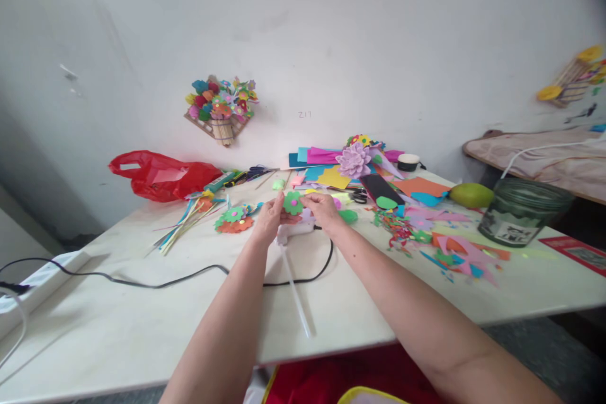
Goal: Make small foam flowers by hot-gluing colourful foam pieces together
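Note:
A green paper-like flower (292,204) with a pink centre is held up between my two hands over the table. My left hand (271,219) is closed on its left edge, the thumb up at the side and the fingers below. On the opposite edge, my right hand (322,208) pinches with thumb and forefinger. Just beneath my hands lies a white glue gun (297,229), partly hidden, and a long clear glue stick (296,293) reaches from it towards me. Finished flowers in green and orange (235,225) lie left of my left hand.
Left are a red plastic bag (163,177), thin coloured sticks (176,227) and a power strip (45,284); a black cord (165,285) crosses the table. Right are foam scraps (468,252), a phone (381,189), scissors (358,196), a green fruit (471,195) and a glass jar (514,214).

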Demonstrator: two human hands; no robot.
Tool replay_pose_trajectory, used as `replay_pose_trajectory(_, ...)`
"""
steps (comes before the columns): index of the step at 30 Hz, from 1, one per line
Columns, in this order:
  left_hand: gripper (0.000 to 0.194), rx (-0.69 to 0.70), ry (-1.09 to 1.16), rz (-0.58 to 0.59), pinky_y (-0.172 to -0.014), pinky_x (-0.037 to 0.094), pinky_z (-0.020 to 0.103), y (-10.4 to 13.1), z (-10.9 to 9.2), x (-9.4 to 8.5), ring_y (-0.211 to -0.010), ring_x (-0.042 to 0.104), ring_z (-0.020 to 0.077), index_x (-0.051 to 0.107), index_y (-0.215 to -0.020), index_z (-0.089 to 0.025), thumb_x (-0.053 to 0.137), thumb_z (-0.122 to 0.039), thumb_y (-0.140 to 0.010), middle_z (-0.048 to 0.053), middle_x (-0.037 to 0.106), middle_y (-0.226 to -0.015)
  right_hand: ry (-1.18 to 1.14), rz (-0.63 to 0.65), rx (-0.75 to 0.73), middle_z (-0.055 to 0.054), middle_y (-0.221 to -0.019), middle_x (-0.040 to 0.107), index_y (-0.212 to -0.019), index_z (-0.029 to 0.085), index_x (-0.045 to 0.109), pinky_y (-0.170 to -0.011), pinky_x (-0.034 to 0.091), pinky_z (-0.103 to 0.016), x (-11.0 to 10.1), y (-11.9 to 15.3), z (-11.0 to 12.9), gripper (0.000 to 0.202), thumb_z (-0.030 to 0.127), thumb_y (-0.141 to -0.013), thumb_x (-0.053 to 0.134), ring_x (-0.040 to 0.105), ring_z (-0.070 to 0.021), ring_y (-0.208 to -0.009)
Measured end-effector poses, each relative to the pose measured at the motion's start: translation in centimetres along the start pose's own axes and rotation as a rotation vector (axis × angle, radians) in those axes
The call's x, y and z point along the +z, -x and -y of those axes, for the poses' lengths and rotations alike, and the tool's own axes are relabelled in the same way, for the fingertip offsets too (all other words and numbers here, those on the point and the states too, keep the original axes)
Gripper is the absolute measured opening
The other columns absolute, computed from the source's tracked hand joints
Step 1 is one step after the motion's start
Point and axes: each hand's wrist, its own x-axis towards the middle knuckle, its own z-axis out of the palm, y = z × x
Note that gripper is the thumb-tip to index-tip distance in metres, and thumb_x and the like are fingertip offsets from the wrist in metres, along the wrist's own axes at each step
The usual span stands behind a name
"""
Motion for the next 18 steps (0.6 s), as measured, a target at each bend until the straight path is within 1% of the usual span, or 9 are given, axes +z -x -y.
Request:
replay_pose_trajectory(1, 0.046, 0.004, 0.000, 0.002, -0.054, 0.053, 0.030, 0.02, -0.04, -0.08, -0.055, 0.063, 0.0177, 0.055, -0.078, -0.012, 0.050, -0.057, -0.071, 0.006, 0.063, -0.062, -0.004, -0.003, 0.006, 0.002, -0.055, 0.050, -0.055, 0.016, 0.057, -0.049, 0.032, -0.024, -0.04, -0.04, -0.07, 0.026, 0.041, -0.061, 0.059, 0.040, -0.0091, -0.051)
replay_pose_trajectory(5, 0.037, 0.042, -0.053, 0.007, -0.054, 0.052, 0.029, 0.08, -0.07, -0.27, -0.052, 0.062, 0.0163, 0.050, -0.069, -0.013, 0.060, -0.049, -0.067, 0.003, 0.062, -0.058, -0.030, -0.007, 0.030, 0.002, -0.054, 0.048, -0.055, 0.015, 0.056, -0.047, 0.030, -0.023, -0.15, -0.14, -0.24, 0.029, 0.043, -0.060, 0.059, 0.039, -0.0083, -0.049)
replay_pose_trajectory(8, 0.037, 0.074, -0.092, -0.021, -0.051, 0.051, 0.028, 0.10, -0.07, -0.17, -0.048, 0.061, 0.0152, 0.049, -0.067, -0.014, 0.061, -0.049, -0.066, 0.000, 0.059, -0.050, -0.069, 0.037, 0.061, 0.003, -0.053, 0.046, -0.057, 0.016, 0.055, -0.044, 0.027, -0.022, -0.15, -0.08, -0.13, 0.031, 0.046, -0.061, 0.059, 0.037, -0.0075, -0.047)
replay_pose_trajectory(11, 0.037, 0.083, -0.127, -0.033, -0.049, 0.050, 0.026, 0.11, -0.13, 0.06, -0.047, 0.060, 0.0152, 0.049, -0.067, -0.014, 0.060, -0.049, -0.066, 0.000, 0.058, -0.049, -0.063, 0.079, 0.086, 0.006, -0.047, 0.038, -0.051, 0.017, 0.046, -0.041, 0.022, -0.022, -0.10, -0.02, -0.13, 0.035, 0.046, -0.059, 0.062, 0.031, -0.0058, -0.043)
replay_pose_trajectory(14, 0.038, 0.072, -0.147, -0.034, -0.048, 0.049, 0.025, 0.13, -0.21, 0.29, -0.046, 0.060, 0.0150, 0.049, -0.067, -0.013, 0.061, -0.050, -0.065, 0.001, 0.059, -0.050, -0.034, 0.077, 0.104, 0.008, -0.043, 0.030, -0.047, 0.018, 0.036, -0.041, 0.017, -0.022, 0.01, -0.08, -0.39, 0.041, 0.045, -0.055, 0.066, 0.026, -0.0050, -0.041)
replay_pose_trajectory(18, 0.038, 0.071, -0.157, -0.024, -0.048, 0.049, 0.025, 0.24, -0.31, 0.53, -0.047, 0.060, 0.0148, 0.050, -0.067, -0.013, 0.060, -0.050, -0.066, 0.001, 0.059, -0.050, -0.025, 0.046, 0.124, 0.009, -0.042, 0.027, -0.047, 0.019, 0.033, -0.041, 0.015, -0.022, 0.13, -0.28, -0.76, 0.044, 0.045, -0.051, 0.068, 0.023, -0.0043, -0.040)
